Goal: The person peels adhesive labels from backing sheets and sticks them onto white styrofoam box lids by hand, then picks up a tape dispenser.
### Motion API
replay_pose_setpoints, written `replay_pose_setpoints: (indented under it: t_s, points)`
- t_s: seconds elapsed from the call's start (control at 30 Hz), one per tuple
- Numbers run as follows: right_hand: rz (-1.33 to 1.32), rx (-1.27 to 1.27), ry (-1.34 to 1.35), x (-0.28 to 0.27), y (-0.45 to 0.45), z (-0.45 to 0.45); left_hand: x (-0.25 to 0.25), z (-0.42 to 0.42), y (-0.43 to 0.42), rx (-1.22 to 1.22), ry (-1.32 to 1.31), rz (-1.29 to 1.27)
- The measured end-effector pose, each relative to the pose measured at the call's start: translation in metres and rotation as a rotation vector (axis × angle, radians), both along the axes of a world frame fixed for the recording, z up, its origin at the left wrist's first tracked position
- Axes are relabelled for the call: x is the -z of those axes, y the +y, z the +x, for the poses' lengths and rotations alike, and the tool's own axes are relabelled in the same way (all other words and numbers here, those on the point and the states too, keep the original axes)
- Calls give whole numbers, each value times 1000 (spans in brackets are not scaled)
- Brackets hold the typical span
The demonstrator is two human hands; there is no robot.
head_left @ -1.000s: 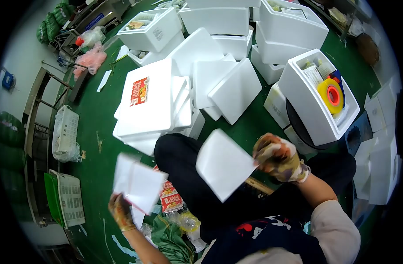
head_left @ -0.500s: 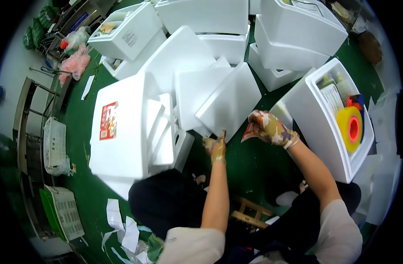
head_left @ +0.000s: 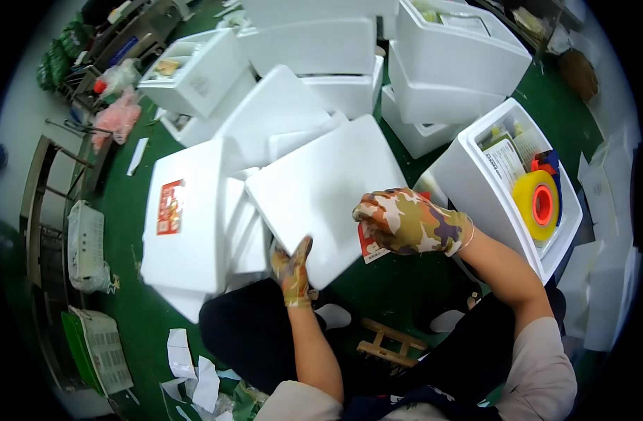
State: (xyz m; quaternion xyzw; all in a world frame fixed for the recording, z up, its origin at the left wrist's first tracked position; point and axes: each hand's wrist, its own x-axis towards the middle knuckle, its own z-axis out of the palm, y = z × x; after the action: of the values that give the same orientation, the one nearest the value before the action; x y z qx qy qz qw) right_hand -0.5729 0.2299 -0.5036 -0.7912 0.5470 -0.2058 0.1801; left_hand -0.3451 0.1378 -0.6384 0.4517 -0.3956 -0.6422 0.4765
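My left hand [head_left: 293,272], in a camouflage-patterned glove, grips the lower left edge of a white foam lid [head_left: 335,189], with its thumb on the upper face. The lid is tilted in front of me. My right hand [head_left: 413,221], gloved alike, is closed on a red label [head_left: 369,247] near the lid's right edge; part of the label is hidden under the fingers. Left of them, a stack of foam lids has a top lid [head_left: 188,238] bearing a red sticker [head_left: 171,208].
On the right, an open foam box [head_left: 453,167] holds a yellow tape roll [head_left: 535,205] and packets. More foam boxes [head_left: 314,45] stand behind. A wooden stool [head_left: 391,344] lies between my legs; white paper scraps [head_left: 206,384] are at lower left. Plastic crates [head_left: 89,238] stand far left.
The white sheet left my left hand and the red label came into view in my right. Since then, my left hand has taken hold of a lid and raised it; my right hand has moved left.
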Motion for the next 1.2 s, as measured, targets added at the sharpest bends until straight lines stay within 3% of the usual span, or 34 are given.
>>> replay_pose_setpoints:
  t_s: [0.07,0.17,0.2,0.23,0.3,0.37,0.4,0.43,0.47,0.5,0.53,0.63,0.7,0.73,0.77,0.83,0.9,0.93,0.97,1.0,1.07,1.1,1.13,1.17,1.2]
  points:
    - [-22,-60,-21,-27,-2,21,-35,45,17,104,-68,-2]
    - [-79,-106,-53,-56,-1,51,-66,87,50,130,121,64]
    - [-29,-78,14,-63,-1,66,-78,96,61,126,137,92]
    - [20,-46,83,-69,-1,78,-90,102,64,129,-67,83]
    - [42,-41,162,-67,2,100,-96,121,70,162,3,59]
    - [-363,107,351,-68,10,119,-102,135,75,197,68,40]
    - [-265,107,337,-83,11,121,-106,138,78,209,117,62]
    - [-367,120,290,-83,10,127,-110,143,80,223,163,82]
    - [-406,180,267,-76,9,139,-115,148,84,162,330,135]
    - [-447,238,246,-69,11,154,-113,151,86,155,337,129]
    - [-402,207,374,-71,15,174,-108,152,85,114,302,67]
    - [-402,174,328,-43,11,240,-110,167,78,84,183,-4]
    - [-401,160,267,-56,-3,252,-107,188,70,24,453,12]
    - [-384,169,205,-61,-13,257,-102,197,65,-63,245,-58]
    - [-496,256,314,-48,-29,250,-132,208,67,-200,144,-116]
    - [-324,360,239,-53,-69,217,-157,228,52,-337,296,-100]
    - [-545,486,270,-23,-103,181,-174,247,18,-418,270,-41]
    - [-550,488,260,-9,-113,164,-176,249,1,-464,262,-115]
    - [-616,468,249,-3,-117,157,-147,263,-35,-480,287,-208]
    - [-611,457,199,-6,-111,161,-122,277,-62,-516,-112,-183]
    - [-468,401,27,-10,-94,166,-80,306,-86,-428,-540,-130]
    - [-383,404,-141,4,-86,152,-65,316,-88,-334,-564,-146]
    - [-292,449,-177,4,-69,143,-97,324,-46,-465,-1006,-289]
    - [-202,496,-210,4,-53,133,-75,341,-24,-665,-1094,-497]
    - [-133,524,-325,22,-42,99,-47,363,-5,-667,-1188,-536]
